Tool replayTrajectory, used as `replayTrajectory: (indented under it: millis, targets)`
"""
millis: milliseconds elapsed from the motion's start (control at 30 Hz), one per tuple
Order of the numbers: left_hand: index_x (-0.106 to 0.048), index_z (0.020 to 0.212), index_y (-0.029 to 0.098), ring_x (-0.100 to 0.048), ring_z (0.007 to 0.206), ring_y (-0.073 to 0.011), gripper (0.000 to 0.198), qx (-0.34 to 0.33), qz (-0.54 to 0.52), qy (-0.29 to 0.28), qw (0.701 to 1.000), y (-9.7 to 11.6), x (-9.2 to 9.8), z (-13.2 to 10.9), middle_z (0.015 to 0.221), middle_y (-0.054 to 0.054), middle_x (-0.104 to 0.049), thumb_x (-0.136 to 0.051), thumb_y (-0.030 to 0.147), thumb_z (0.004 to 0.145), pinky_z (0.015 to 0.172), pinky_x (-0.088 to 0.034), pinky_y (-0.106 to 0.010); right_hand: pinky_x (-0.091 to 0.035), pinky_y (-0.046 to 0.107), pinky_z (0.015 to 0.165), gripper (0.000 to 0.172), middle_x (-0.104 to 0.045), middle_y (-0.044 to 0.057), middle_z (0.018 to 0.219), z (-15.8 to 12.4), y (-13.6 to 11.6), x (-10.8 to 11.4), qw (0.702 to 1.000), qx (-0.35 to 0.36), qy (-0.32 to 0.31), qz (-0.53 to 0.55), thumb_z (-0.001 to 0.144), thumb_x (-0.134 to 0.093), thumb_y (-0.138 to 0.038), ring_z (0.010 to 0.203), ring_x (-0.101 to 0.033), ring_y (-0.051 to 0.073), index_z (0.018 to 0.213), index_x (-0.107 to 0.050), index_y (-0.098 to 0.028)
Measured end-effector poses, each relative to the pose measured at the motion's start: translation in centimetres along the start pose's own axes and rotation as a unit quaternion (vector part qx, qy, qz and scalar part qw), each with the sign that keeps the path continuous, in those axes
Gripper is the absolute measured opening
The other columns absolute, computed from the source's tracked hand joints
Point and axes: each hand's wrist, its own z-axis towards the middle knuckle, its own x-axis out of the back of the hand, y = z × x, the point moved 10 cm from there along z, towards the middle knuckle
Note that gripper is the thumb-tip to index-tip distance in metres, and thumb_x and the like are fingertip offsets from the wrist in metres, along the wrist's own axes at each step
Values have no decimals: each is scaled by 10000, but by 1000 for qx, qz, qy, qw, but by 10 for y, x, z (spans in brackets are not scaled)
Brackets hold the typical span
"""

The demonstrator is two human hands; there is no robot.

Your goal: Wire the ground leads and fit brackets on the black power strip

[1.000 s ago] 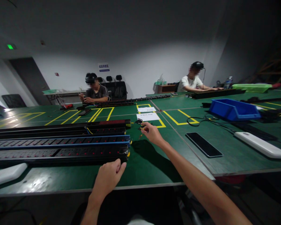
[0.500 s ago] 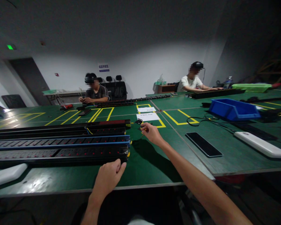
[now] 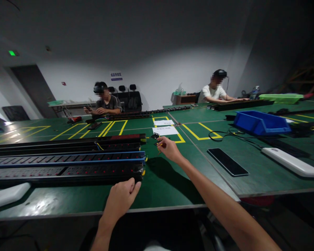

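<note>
My right hand (image 3: pixel 169 148) is closed in a pinch near the middle of the table, past the ends of the strips. Small dark pieces, too small to name, stick out at its fingertips. Just beyond lies or hangs a little black slotted piece (image 3: pixel 156 135); I cannot tell whether the fingers touch it. My left hand (image 3: pixel 122 198) is curled by the front edge, thumb beside the near strip's end; its palm side is hidden. Long black power strips (image 3: pixel 99 170), one with blue edging (image 3: pixel 81 158), lie side by side at left, with short yellow wires at their right ends.
A phone (image 3: pixel 227 162), a white power bank (image 3: pixel 291 162) with a black cable and a blue bin (image 3: pixel 261 122) are on the right. White paper labels (image 3: pixel 165 130) lie ahead. A white object (image 3: pixel 9 196) is at front left. Two people sit across the green table (image 3: pixel 188 181).
Both my hands stay nearly in place. Across the table, the person at left has moved the hands apart slightly, one raised to the left.
</note>
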Motion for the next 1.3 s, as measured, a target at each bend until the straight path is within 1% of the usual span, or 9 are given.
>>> replayTrajectory:
  millis: [267,400,500,667,833,1067,1300]
  targets:
    - [-398,681,219,-484,538,-142,409,4,-10,1,1000,-1,-1,0,582,32,-488,-382,434,1028,585,-207,-301,-488,298,716,387,-760,24,902,0,-7,-1,998,8,-19,-65,854,-616,-159,777,-694,194,1234,-597,-229]
    - [-396,681,219,-489,543,-144,404,6,-16,-3,1000,-1,-1,-1,586,32,-490,-382,427,1027,587,-208,-299,-466,299,712,412,-735,33,878,-1,-9,0,991,22,-23,-131,847,-654,-170,805,-676,210,1251,-594,-220]
    - [-391,680,219,-491,551,-146,402,9,-9,-4,1000,-1,0,-1,592,28,-499,-383,420,1028,589,-204,-303,-454,302,709,410,-715,36,860,-2,-13,2,987,29,-20,-154,856,-659,-199,792,-656,210,1260,-590,-208]
    - [-391,682,219,-502,557,-150,398,13,-5,-6,1000,-1,0,-1,601,23,-514,-381,415,1028,589,-203,-305,-433,296,683,394,-701,26,818,-4,-16,0,984,34,-26,-172,861,-664,-230,765,-640,206,1247,-594,-205]
    - [-390,681,221,-497,551,-153,397,15,-15,-11,1000,-1,-1,-2,595,28,-513,-380,413,1028,586,-199,-304,-416,282,650,375,-687,11,779,-4,-9,-1,981,28,-24,-193,850,-682,-252,730,-629,199,1215,-608,-209]
    - [-409,688,221,-509,562,-157,384,20,-15,-12,1000,-2,-1,-1,607,20,-532,-381,407,1023,590,-203,-303,-413,274,638,341,-673,-14,730,-6,-5,-6,983,35,-41,-175,858,-639,-222,682,-633,189,1196,-607,-206]
    - [-430,703,221,-533,573,-170,377,31,-4,-22,999,-3,-2,-2,621,13,-558,-379,409,1025,590,-194,-308,-423,278,647,343,-696,3,778,-7,-3,-6,983,29,-47,-177,853,-652,-231,700,-644,195,1192,-608,-206]
